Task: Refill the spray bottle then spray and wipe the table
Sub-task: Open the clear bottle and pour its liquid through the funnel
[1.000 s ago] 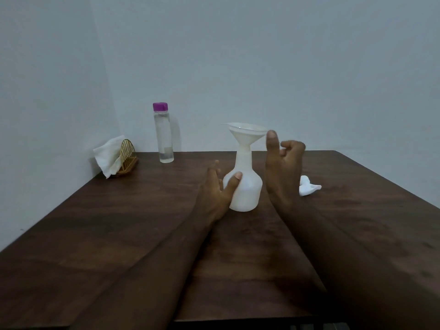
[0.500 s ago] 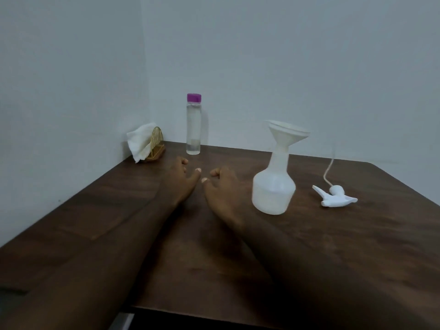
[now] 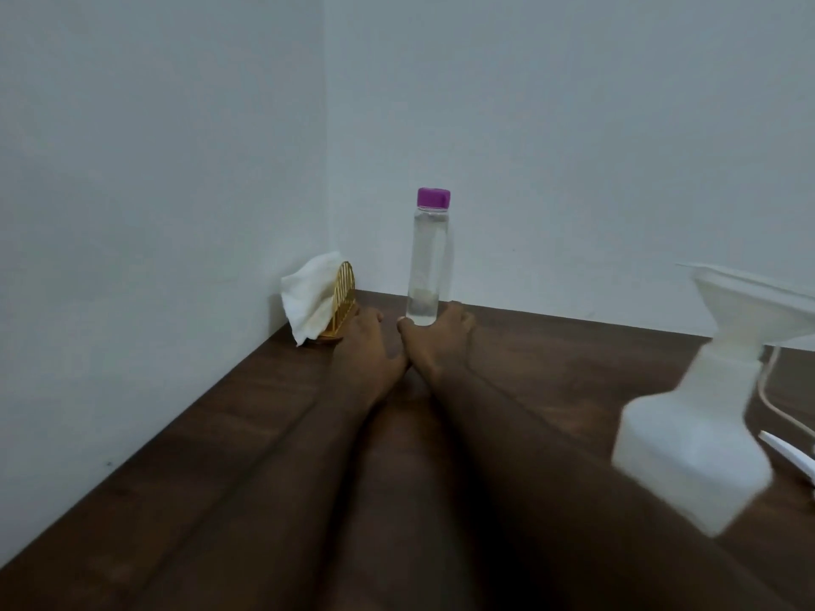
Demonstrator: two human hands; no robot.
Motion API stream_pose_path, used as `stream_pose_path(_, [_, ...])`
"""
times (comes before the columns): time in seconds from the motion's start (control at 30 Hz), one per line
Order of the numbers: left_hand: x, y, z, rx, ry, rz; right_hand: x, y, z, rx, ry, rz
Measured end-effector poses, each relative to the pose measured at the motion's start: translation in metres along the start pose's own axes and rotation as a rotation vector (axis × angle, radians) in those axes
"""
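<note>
Refill step: right hand [image 3: 434, 335] fingers curl around the purple-capped water bottle [image 3: 428, 264] base; left hand [image 3: 366, 341] open beside. Next, uncapping, pouring into the funnel [image 3: 749, 302].

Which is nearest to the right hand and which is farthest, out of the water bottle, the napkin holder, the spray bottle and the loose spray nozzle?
From the right hand:
1. Water bottle, right at the fingertips, by the back wall.
2. Napkin holder, to the left in the corner, past the left hand.
3. Spray bottle, off to the right, funnel in its neck.
4. Spray nozzle, at the far right edge, beyond the spray bottle.
</note>
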State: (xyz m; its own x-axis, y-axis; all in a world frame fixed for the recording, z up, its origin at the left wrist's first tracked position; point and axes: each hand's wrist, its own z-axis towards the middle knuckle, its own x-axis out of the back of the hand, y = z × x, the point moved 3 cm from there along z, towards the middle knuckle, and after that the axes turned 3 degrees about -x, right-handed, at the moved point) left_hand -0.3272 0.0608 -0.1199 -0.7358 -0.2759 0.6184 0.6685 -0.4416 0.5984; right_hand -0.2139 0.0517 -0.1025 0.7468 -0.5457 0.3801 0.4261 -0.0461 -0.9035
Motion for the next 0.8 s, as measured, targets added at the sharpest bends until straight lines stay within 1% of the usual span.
stream_pose_path(0.07, [-0.009, -0.006, 0.017, -0.061, -0.001, 0.049, -0.013, 0.005, 0.027, 0.009, 0.069, 0.05])
stream_pose_path(0.13, [-0.012, -0.007, 0.026, -0.109, -0.009, 0.093, -0.019, 0.005, 0.045, 0.017, 0.099, 0.079])
stream_pose_path(0.23, [-0.019, -0.009, 0.037, -0.158, -0.011, 0.148, -0.032, 0.004, 0.068, 0.039, 0.069, 0.097])
stream_pose_path(0.33, [-0.023, -0.013, 0.046, -0.163, -0.026, 0.153, -0.041, 0.005, 0.083, 0.059, 0.029, 0.156])
stream_pose_path(0.4, [-0.024, -0.014, 0.048, -0.166, -0.012, 0.16, -0.044, 0.007, 0.089, 0.048, 0.016, 0.112])
stream_pose_path(0.5, [-0.021, -0.011, 0.049, -0.169, 0.019, 0.127, -0.038, 0.008, 0.082, 0.051, 0.019, -0.007])
stream_pose_path(0.6, [-0.013, -0.006, 0.048, -0.202, 0.126, -0.001, -0.024, 0.009, 0.061, 0.087, 0.023, -0.063])
stream_pose_path(0.67, [-0.011, -0.005, 0.045, -0.203, 0.16, -0.067, -0.011, 0.012, 0.041, 0.114, 0.008, -0.074])
stream_pose_path(0.8, [-0.013, 0.001, 0.031, -0.246, 0.072, -0.057, 0.016, 0.019, 0.004, 0.142, -0.051, -0.049])
